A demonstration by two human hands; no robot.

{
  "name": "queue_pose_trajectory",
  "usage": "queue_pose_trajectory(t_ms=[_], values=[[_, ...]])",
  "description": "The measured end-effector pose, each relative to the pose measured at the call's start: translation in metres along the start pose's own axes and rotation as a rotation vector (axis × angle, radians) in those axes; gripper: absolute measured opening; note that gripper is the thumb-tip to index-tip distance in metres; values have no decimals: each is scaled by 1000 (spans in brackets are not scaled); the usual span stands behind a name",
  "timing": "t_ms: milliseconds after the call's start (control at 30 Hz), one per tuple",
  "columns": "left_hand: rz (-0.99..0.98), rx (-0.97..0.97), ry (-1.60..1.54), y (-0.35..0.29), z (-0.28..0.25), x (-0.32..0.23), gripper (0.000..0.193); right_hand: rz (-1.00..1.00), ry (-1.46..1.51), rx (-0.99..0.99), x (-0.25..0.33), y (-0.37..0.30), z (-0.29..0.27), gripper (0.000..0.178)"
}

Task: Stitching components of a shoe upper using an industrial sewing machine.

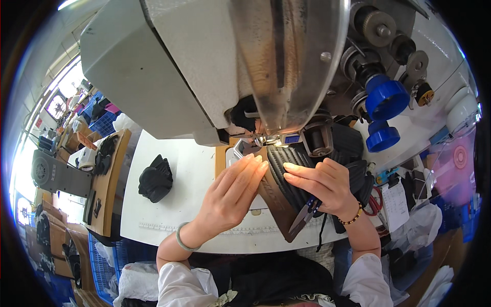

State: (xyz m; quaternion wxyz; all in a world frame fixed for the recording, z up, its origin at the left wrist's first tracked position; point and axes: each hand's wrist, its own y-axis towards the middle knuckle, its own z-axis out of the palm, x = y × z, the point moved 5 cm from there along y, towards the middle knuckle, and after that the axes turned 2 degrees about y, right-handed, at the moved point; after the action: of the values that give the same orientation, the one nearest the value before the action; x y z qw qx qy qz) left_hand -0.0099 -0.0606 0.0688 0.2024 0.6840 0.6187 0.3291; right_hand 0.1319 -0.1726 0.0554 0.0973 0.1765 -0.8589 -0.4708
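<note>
A brown flat strip point(274, 203) and a black ribbed piece point(284, 174) lie side by side beneath the head of a grey sewing machine point(179, 66). My left hand point(227, 192) is closed, its fingers pressed together on the strip's upper end near the needle area. Over the ribbed piece reaches my right hand point(325, 187), fingertips at its edge. Small scissors point(306, 214) with dark blue handles sit under that palm, blades pointing down over the strip. The machine's head partly hides the needle.
A bundled black piece point(156, 179) lies on the white table point(135, 204) to the left. Red-handled scissors point(376, 200) and a paper sheet point(395, 204) are at the right. Blue knobs point(387, 97) jut from the machine. A blue basket point(102, 266) stands below left.
</note>
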Motion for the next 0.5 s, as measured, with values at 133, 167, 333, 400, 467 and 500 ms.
queue_pose_trajectory(t_ms=[133,167,333,400,467,500], values=[[-1,-6,-19,2,0,6,45,12,-20,-10,1,2,2,33],[-3,-8,-35,2,0,7,45,19,-25,-18,2,2,3,34],[-5,-25,-64,5,1,12,45,38,-55,-34,1,2,4,34],[-6,-29,-69,5,2,12,44,46,-29,-37,-1,2,4,33],[14,-21,-63,5,2,11,43,34,-45,-37,-3,1,4,32],[14,-22,-62,5,1,11,43,24,-61,-36,-3,0,3,32]])
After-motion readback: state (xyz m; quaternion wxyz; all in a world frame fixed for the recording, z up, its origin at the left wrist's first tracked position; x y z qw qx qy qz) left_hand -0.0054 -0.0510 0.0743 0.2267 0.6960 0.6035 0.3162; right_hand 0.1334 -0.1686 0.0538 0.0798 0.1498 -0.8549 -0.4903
